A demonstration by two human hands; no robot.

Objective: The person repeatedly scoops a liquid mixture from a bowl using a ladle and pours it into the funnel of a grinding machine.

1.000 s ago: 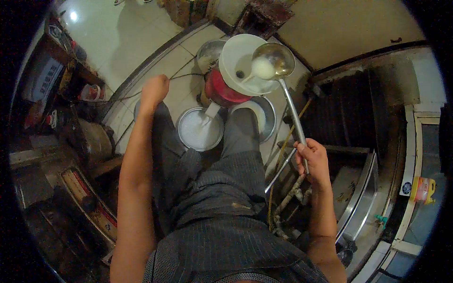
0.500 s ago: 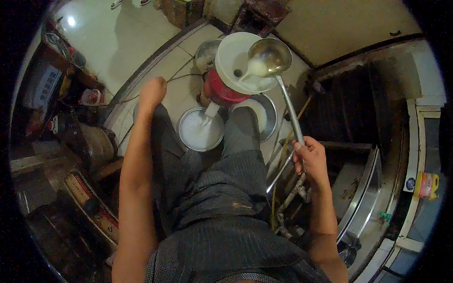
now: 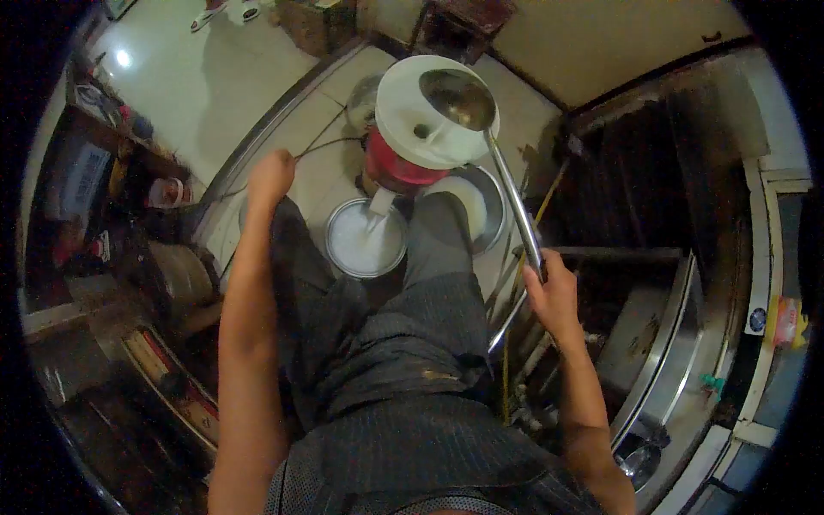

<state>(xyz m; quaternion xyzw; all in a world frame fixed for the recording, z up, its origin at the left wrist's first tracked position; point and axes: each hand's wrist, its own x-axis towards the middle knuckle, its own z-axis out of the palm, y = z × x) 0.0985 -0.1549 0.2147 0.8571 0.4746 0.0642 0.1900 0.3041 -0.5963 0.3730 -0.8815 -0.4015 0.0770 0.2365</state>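
My right hand grips the long metal handle of a ladle. The ladle's bowl is tilted over a wide white hopper, and white liquid lies in the hopper by its dark hole. Below the hopper is a red machine body. From its white spout pale stuff runs into a round metal bucket of white, frothy contents between my legs. Beside my right knee, a metal pot holds white liquid, partly hidden. My left hand rests closed near my left knee, with nothing visible in it.
A cord runs across the tiles behind my left hand. To the right stands a metal-edged unit, with a yellow hose nearby. A round container sits at left. Another person's feet show at the top.
The ladle's bowl has shifted left over the hopper and tipped further. My right hand has turned and moved slightly lower. My left hand stays by the knee.
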